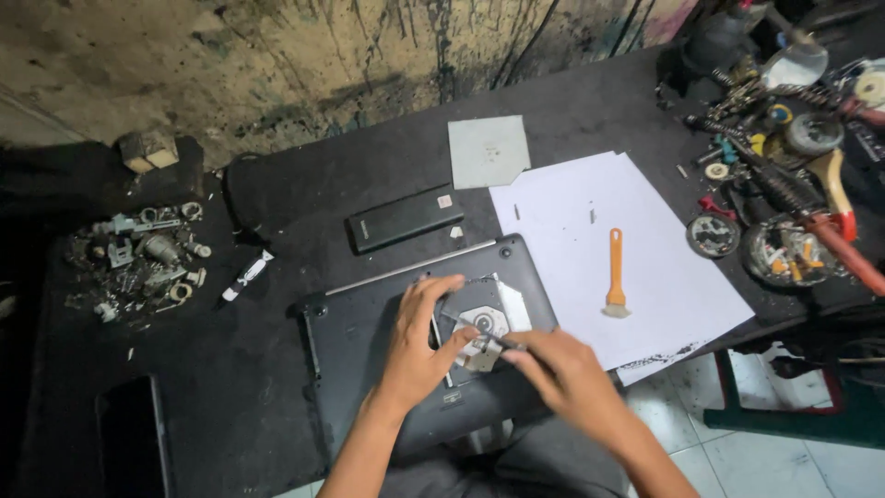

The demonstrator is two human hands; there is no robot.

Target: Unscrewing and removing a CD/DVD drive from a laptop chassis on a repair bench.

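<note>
the upturned black plastic laptop [387,323] lies on the black worktable [277,194], its underside up and an opened bay exposing a silver metal disc drive [483,325]. a removed grey square cover plate [489,150] and a long black battery pack [404,218] already lie apart near the wall; the drive itself is not yet out. the left hand [419,346] rests spread and flat on the case beside the bay, gripping nothing. the right hand [562,369] pinches a thin dark tool [502,342] whose tip touches the drive. an orange-handled brush [616,274] lies on white paper sheets [636,267]. round shallow dishes [784,251] at the right hold small mixed parts.
</note>
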